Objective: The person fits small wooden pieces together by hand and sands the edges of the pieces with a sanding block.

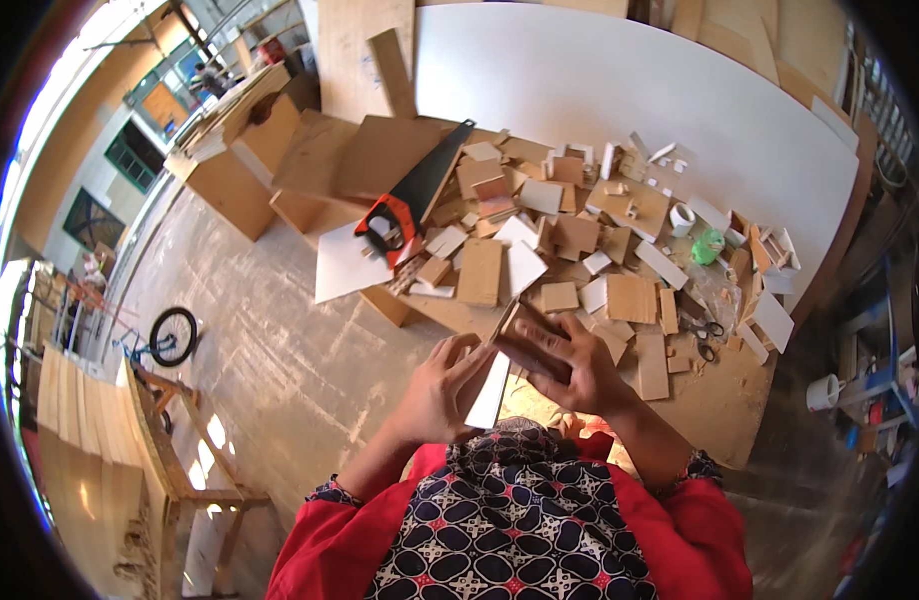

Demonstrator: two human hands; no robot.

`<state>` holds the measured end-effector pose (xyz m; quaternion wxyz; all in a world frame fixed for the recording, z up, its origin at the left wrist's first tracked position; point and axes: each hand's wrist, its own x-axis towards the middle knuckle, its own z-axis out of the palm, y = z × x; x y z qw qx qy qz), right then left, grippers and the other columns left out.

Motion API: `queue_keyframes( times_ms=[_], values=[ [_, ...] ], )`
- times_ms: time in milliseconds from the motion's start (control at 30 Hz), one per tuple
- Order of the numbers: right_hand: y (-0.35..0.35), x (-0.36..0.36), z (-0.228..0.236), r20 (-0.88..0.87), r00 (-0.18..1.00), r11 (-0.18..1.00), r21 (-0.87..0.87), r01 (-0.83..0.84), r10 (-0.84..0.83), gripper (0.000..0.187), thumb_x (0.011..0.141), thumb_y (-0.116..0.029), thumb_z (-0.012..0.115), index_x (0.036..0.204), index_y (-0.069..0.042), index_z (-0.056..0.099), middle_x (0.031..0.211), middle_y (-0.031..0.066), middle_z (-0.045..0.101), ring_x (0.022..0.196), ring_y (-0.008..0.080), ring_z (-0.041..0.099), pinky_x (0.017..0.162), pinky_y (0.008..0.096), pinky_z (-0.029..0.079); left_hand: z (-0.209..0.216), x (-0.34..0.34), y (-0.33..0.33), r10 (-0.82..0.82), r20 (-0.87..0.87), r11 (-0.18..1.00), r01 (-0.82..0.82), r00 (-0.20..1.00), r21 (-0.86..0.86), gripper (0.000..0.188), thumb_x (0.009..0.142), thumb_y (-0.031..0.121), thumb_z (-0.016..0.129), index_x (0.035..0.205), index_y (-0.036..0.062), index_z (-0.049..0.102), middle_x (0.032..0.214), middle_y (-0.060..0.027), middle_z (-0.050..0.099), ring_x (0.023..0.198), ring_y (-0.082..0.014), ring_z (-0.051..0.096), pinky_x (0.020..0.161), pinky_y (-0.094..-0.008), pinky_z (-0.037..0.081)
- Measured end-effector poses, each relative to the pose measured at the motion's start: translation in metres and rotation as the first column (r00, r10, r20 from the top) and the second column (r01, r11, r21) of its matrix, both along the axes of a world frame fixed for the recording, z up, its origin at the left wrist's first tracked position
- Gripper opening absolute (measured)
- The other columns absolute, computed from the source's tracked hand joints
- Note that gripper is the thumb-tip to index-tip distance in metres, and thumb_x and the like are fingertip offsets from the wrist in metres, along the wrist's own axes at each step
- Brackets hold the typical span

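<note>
In front of my chest, my left hand [442,388] grips a small white-faced board [492,392], which is tilted, with its fingers along one side. My right hand [586,368] is closed round a brown block [526,338], possibly a sanding block. The block lies against or very near the board's upper edge; whether they touch I cannot tell. Just beyond my hands, many wood and white board offcuts [480,272] are heaped on the worktable [725,405]. A handsaw [432,182] with an orange and black handle lies at the heap's left side.
Scissors [707,340], a white tape roll [682,218] and a green plastic item [708,246] lie on the right of the table. Wooden boxes [220,190] stand far left, and a large white panel [620,70] lies behind. A wooden bench [195,492] stands lower left.
</note>
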<state>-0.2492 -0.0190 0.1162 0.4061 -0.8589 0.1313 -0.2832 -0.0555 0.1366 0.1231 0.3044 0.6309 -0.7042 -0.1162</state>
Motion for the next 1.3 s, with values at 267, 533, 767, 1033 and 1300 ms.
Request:
queue_keyframes(
  times_ms=[267,533,767,1033,1300],
  values=[
    [0.098,0.047,-0.014,-0.067,0.932,0.931,-0.060,-0.359,0.355,0.061,0.074,-0.022,0.075,0.133,-0.027,0.056,0.109,0.0183,0.057,0.091,0.0341,0.065,0.077,0.0400,0.056,-0.017,0.022,0.119,0.222,-0.080,0.974,-0.218,0.972,0.055,0.095,0.053,0.036,0.081,0.137,0.0066,0.048,0.125,-0.0224,0.049,0.113,-0.0411,0.051,0.095,-0.0448,0.044],
    [0.169,0.068,-0.012,0.066,0.833,0.831,0.064,-0.553,0.550,0.059,0.075,-0.017,0.075,0.132,-0.018,0.058,0.105,0.0160,0.057,0.092,0.0328,0.063,0.079,0.0362,0.052,-0.047,0.017,0.198,0.261,-0.519,0.965,-0.225,0.814,0.133,0.096,0.059,0.031,0.072,0.144,0.0047,0.037,0.132,-0.0224,0.046,0.121,-0.0392,0.048,0.099,-0.0425,0.042],
    [0.203,0.084,-0.010,0.086,0.763,0.765,0.019,-0.644,0.640,0.064,0.077,-0.022,0.074,0.137,-0.020,0.052,0.105,0.0162,0.057,0.093,0.0346,0.062,0.081,0.0384,0.052,-0.066,0.004,0.223,0.400,-0.728,0.889,-0.430,0.557,0.159,0.095,0.062,0.039,0.078,0.140,0.0007,0.041,0.131,-0.0175,0.048,0.118,-0.0311,0.052,0.098,-0.0383,0.043],
    [0.212,0.093,-0.019,0.140,0.798,0.805,0.016,-0.593,0.586,0.067,0.077,-0.020,0.075,0.139,-0.016,0.049,0.110,0.0176,0.055,0.096,0.0317,0.062,0.080,0.0363,0.052,-0.121,-0.004,0.221,0.222,-0.784,0.921,-0.390,0.580,-0.028,0.090,0.069,0.032,0.073,0.144,0.0019,0.033,0.133,-0.0139,0.046,0.117,-0.0281,0.048,0.098,-0.0411,0.041],
    [0.208,0.072,0.004,-0.023,0.895,0.890,0.126,-0.439,0.445,0.065,0.080,-0.021,0.073,0.140,-0.019,0.049,0.113,0.0204,0.053,0.102,0.0359,0.059,0.087,0.0385,0.049,-0.089,-0.019,0.200,0.208,-0.910,0.975,-0.147,0.358,0.165,0.069,0.072,0.015,0.073,0.133,0.0034,0.042,0.126,-0.0142,0.050,0.118,-0.0253,0.051,0.096,-0.0382,0.045]
  ],
)
